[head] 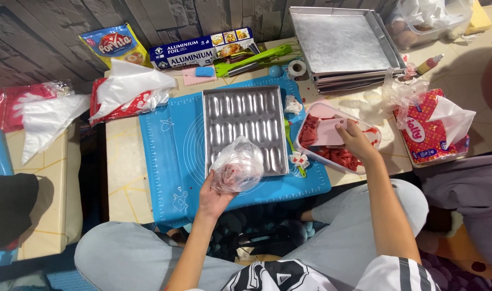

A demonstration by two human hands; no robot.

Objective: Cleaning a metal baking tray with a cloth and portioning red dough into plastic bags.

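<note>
My left hand holds a clear plastic piping bag with pink batter inside, over the near edge of a metal mould tray with rows of oblong cavities. With my right hand I grip a pink scraper inside a pink bowl of red batter. The tray lies on a blue silicone mat on a low table.
Stacked square baking tins sit at the back right. A foil box, green spatula, tape roll and snack packet line the back. Packs of piping bags lie left, a red tissue pack right.
</note>
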